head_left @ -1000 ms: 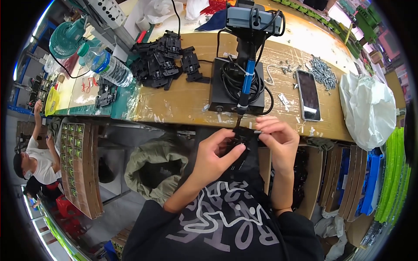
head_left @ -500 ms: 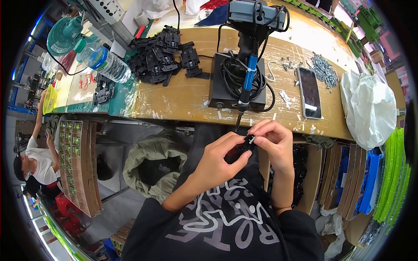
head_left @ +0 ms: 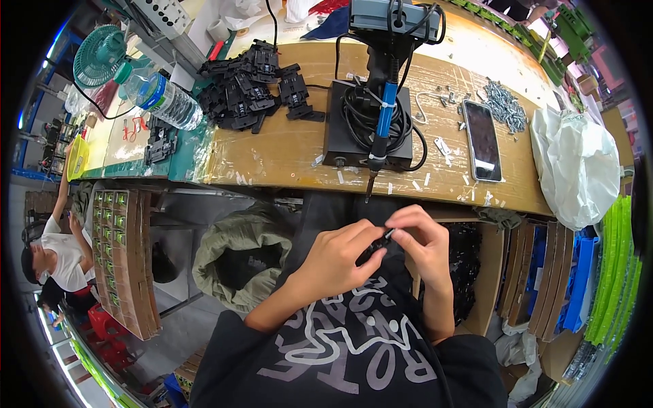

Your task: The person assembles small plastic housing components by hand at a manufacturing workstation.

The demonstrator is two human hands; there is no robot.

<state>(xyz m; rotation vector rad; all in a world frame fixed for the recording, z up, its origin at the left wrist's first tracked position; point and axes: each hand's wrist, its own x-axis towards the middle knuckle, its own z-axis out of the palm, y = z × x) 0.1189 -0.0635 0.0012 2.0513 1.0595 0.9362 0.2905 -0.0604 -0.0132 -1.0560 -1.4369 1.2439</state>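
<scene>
While the left hand (head_left: 337, 257) had its fingers clenched around a small black plastic part (head_left: 381, 241), off the glossy brown tabletop's (head_left: 272, 156) near edge, the right hand (head_left: 423, 246) pinched a tiny silvery piece (head_left: 389, 233) against it; a slack pinch could perhaps have dropped it.

- bare left forearm (head_left: 279, 302) comes in on a long slant, running up and to the right
- bare left hand (head_left: 340, 255) has its back turned up, the curled left fingers (head_left: 357, 233) bent inward and the outstretched left thumb (head_left: 371, 264) closing in from below, so basically a proper grip
- bare right forearm (head_left: 439, 306) is way steeper, nearly straight up
- bare right hand (head_left: 425, 245) faces it from the other side, bent right fingers (head_left: 408, 217) arched over to the left with the right thumb (head_left: 404, 241) underneath; can't really tell how tight that pinch is
- fingertips of both hands sit close together in front of the chest
</scene>
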